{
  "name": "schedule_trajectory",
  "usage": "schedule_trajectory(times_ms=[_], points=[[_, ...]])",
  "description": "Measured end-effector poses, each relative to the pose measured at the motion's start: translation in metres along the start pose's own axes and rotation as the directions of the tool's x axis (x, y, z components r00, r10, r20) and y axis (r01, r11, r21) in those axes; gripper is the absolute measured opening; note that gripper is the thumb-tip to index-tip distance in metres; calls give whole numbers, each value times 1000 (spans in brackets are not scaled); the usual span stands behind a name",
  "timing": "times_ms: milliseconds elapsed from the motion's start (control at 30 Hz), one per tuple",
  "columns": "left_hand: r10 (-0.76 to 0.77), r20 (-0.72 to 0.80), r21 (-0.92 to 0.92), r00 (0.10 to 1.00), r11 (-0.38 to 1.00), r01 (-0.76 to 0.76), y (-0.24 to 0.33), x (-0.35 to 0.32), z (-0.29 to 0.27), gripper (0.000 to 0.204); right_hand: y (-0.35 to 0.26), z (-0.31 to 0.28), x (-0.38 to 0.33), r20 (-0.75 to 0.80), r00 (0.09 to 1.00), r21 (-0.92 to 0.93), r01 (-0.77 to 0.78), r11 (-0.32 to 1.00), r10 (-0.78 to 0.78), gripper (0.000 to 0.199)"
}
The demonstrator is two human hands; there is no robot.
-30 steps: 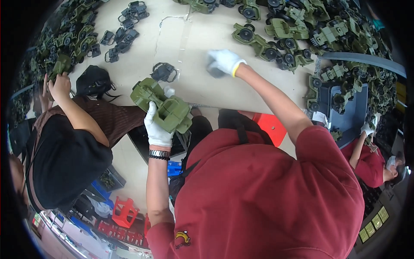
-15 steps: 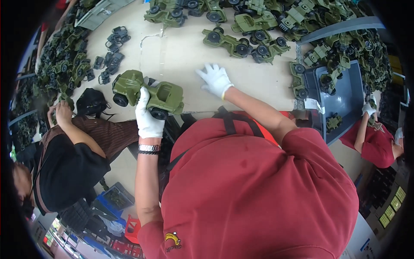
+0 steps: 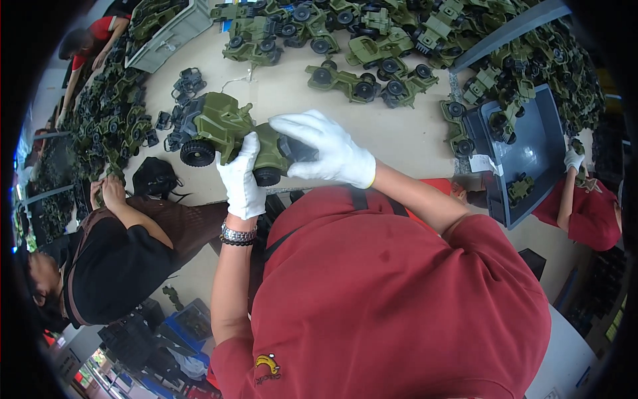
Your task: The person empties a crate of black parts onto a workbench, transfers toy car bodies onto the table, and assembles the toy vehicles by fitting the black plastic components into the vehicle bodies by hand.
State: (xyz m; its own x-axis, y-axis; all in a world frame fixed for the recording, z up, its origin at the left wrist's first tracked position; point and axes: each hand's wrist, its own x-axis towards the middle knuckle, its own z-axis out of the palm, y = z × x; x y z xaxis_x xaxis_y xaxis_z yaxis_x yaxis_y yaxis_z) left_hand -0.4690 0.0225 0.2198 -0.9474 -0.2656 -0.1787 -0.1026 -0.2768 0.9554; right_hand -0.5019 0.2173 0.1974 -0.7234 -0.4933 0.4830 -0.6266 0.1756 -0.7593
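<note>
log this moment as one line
left hand: grips green toy truck | right hand: on truck's front end | truck: above table | nearby: loose black wheels

A small white paper label (image 3: 483, 163) is stuck on the near left rim of a dark grey plastic bin (image 3: 531, 156) at the right side of the bench (image 3: 405, 136). The label is roughly rectangular and slightly curled; any marking on it is too small to make out.

Low at the far right edge of the view, a few small yellowish rectangular tags (image 3: 615, 329) sit in a row on a dark surface, too blurred to tell more.

At the bottom left, below the bench, a blue crate (image 3: 193, 319) and dark boxes (image 3: 129, 339) stand on the floor, with their contents unclear.
</note>
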Motion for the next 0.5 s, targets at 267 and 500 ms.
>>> schedule_trajectory(times_ms=[267,500], points=[[12,92,18,996,1000,-14,-2,-9,20,34,3,-10,-17,-87,993,-67,70,995,-76,79],[-13,108,-14,994,1000,14,6,-7,31,40,2,-21,-22,-113,990,-113,68,991,-81,78]])
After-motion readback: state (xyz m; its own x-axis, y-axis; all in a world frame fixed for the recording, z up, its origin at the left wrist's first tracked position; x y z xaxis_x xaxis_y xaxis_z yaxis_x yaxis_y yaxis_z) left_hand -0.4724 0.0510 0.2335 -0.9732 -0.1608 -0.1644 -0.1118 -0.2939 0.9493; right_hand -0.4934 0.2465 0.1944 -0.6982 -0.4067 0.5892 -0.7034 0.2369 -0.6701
